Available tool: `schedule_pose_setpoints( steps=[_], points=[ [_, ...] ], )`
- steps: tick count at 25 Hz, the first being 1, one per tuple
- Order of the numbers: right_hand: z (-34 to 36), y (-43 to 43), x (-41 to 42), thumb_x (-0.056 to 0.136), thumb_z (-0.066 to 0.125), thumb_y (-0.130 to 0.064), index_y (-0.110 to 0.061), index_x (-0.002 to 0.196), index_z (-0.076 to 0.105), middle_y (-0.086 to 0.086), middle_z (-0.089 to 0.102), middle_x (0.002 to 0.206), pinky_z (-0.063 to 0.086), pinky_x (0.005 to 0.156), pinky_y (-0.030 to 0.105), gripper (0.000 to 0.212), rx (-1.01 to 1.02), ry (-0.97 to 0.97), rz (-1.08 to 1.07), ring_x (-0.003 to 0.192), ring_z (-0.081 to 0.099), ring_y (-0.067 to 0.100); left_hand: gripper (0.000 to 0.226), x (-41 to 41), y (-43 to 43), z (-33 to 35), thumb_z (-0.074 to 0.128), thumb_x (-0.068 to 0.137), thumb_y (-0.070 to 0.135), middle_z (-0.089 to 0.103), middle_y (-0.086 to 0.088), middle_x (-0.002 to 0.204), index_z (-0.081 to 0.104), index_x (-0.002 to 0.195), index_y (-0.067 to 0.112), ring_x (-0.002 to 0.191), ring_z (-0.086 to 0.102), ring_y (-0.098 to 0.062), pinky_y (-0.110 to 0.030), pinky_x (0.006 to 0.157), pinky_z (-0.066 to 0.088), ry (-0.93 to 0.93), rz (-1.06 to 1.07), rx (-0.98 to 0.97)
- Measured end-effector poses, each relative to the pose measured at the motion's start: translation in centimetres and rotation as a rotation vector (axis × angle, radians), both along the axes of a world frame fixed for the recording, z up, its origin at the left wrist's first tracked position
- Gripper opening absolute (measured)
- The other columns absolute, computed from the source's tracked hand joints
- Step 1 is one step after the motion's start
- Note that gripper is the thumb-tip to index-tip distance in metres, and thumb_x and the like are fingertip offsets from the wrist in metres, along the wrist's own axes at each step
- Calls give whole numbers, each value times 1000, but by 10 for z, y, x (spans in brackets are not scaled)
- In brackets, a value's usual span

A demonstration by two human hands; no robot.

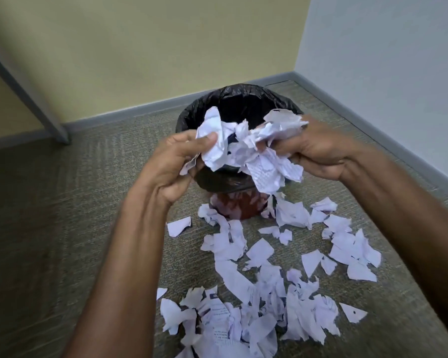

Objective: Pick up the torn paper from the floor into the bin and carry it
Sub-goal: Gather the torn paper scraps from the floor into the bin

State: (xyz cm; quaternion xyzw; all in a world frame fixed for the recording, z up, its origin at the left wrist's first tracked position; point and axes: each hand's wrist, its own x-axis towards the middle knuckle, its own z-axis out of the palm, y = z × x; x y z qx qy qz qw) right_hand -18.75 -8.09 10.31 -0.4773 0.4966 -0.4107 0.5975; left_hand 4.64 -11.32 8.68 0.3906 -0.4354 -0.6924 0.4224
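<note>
A carpeted floor [49, 228] meets a yellow wall [140, 47] and a pale blue wall [386, 60] at the far corner. One black-lined bin [243, 99] stands near that corner. The left hand [176, 164] and right hand [318, 151] both clutch one bundle of torn paper [243, 148] over the bin's near rim. Dozens of scraps [256, 293] litter the floor in front of it.

Both hands [175, 164] [318, 153] grip crumpled paper wad [246, 148] over black-lined bin [241, 99]; scraps [256, 293] on carpet.
</note>
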Motion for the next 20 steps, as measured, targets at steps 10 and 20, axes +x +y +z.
schedule_pose_setpoints(
  steps=[10, 20],
  points=[
    [-8, -60, 13, 70, 72, 6, 8, 113, 60, 20, 70, 112, 59, 84, 42, 45, 114, -301, -482, 94, 72, 28, 18, -45, -86, 13, 67, 84, 8, 70, -13, 104, 64, 101, 2, 67, 72, -16, -24, 54, 58, 6, 317, 212],
    [2, -70, 16, 83, 63, 9, -2, 106, 55, 18, 49, 130, 47, 100, 52, 27, 183, -199, -428, 118, 54, 31, 64, -46, -76, 22, 43, 93, 56, 22, -13, 157, 40, 140, 12, 137, 29, -49, -62, 90, 44, -88, 203, 267]
  ],
)
